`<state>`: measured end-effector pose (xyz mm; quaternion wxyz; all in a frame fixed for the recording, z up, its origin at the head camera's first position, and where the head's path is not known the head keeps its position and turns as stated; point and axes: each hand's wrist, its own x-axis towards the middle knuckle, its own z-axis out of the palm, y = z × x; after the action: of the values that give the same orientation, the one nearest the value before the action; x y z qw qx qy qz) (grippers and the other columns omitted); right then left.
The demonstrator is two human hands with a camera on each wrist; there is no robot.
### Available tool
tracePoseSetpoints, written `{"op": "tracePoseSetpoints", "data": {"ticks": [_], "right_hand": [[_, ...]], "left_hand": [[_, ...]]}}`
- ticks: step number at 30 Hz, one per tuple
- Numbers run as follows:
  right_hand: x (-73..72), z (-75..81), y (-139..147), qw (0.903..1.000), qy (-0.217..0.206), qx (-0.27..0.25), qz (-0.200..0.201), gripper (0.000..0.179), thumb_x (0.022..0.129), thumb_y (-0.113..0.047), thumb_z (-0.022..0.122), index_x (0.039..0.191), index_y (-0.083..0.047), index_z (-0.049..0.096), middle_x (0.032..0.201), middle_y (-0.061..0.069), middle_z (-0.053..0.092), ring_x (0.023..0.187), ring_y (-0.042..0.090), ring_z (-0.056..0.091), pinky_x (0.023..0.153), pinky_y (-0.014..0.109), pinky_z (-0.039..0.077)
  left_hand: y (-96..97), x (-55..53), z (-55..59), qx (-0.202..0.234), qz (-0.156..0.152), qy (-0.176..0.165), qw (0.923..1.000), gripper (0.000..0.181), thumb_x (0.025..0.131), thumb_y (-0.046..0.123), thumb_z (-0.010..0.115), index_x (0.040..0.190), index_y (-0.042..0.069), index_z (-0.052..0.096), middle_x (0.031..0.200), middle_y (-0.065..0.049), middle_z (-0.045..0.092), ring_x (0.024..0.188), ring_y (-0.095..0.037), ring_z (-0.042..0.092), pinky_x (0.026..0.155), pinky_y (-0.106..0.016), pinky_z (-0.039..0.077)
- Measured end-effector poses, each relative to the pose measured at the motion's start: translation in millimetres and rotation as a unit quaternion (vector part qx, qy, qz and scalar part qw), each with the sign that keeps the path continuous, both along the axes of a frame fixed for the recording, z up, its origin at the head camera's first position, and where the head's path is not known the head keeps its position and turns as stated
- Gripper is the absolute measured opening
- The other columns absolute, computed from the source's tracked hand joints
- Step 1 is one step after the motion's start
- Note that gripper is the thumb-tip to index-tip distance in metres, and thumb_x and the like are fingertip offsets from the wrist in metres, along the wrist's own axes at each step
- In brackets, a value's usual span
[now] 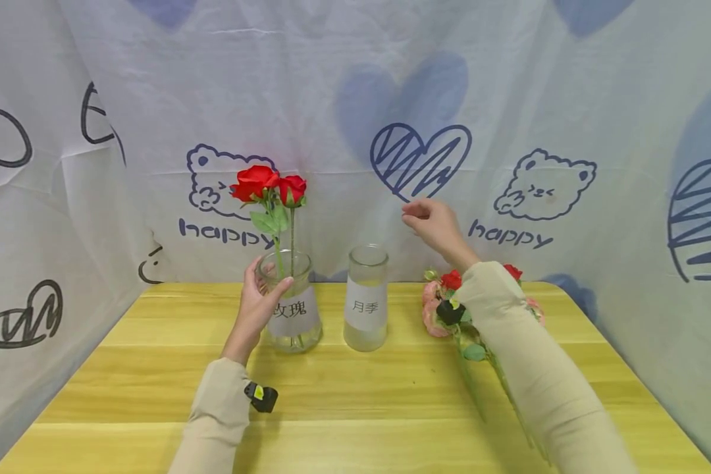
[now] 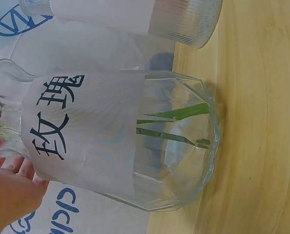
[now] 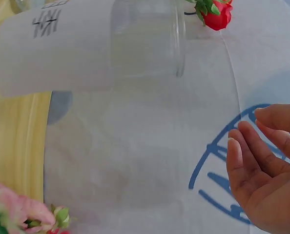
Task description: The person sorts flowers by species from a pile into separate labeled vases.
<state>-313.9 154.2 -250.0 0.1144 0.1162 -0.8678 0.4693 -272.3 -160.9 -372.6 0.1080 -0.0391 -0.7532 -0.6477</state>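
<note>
My left hand (image 1: 256, 308) holds a clear glass vase (image 1: 296, 311) at its neck, fingers behind and thumb across the front. Two red roses (image 1: 256, 183) stand in it, and their green stems (image 2: 184, 113) reach down to near the bottom. A white paper label (image 2: 86, 131) with black characters wraps the vase. My right hand (image 1: 437, 229) is raised in the air, right of and above a second, narrower glass vase (image 1: 366, 313). Its fingers are loosely bent with nothing between them, as the right wrist view shows. The second vase has a white label and holds no flowers.
Pink flowers (image 1: 434, 317) and red blooms (image 1: 452, 280) lie on the wooden table (image 1: 355, 408) at the right, partly hidden under my right sleeve. Their stems point toward the front edge. A white cloth (image 1: 308, 99) with hearts and bears hangs behind the table.
</note>
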Motion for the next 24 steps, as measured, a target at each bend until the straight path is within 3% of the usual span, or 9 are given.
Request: {"op": "tracePoseSetpoints", "data": {"ticks": [8, 16, 24], "right_hand": [[14.7, -16.1, 32, 0.9996, -0.021, -0.019, 0.006, 0.027, 0.097, -0.008, 0.057, 0.118, 0.008, 0.060, 0.119, 0.023, 0.062, 0.106, 0.031, 0.059, 0.086, 0.038, 0.054], [31.4, -31.3, 55, 0.9980, -0.063, 0.003, 0.004, 0.029, 0.097, -0.011, 0.057, 0.122, 0.004, 0.059, 0.122, 0.021, 0.061, 0.108, 0.033, 0.058, 0.091, 0.043, 0.051], [45.3, -45.3, 80, 0.9982, -0.060, 0.006, -0.005, 0.030, 0.097, -0.010, 0.057, 0.122, 0.007, 0.058, 0.118, 0.025, 0.061, 0.106, 0.036, 0.058, 0.088, 0.040, 0.052]], "left_hand": [[0.1, -0.5, 2.0, 0.001, -0.001, -0.001, 1.0000, 0.086, 0.092, 0.024, 0.066, 0.154, 0.008, 0.009, 0.153, -0.018, 0.029, 0.140, -0.032, 0.024, 0.117, -0.041, 0.017], [-0.7, 0.7, 3.0, 0.000, 0.006, -0.003, 1.0000, 0.085, 0.092, 0.023, 0.066, 0.154, 0.007, 0.010, 0.152, -0.017, 0.030, 0.140, -0.033, 0.025, 0.116, -0.041, 0.018], [0.3, 0.1, 2.1, 0.011, 0.003, -0.005, 0.9999, 0.085, 0.091, 0.021, 0.067, 0.154, 0.008, 0.011, 0.152, -0.017, 0.031, 0.140, -0.031, 0.025, 0.116, -0.040, 0.018]]}}
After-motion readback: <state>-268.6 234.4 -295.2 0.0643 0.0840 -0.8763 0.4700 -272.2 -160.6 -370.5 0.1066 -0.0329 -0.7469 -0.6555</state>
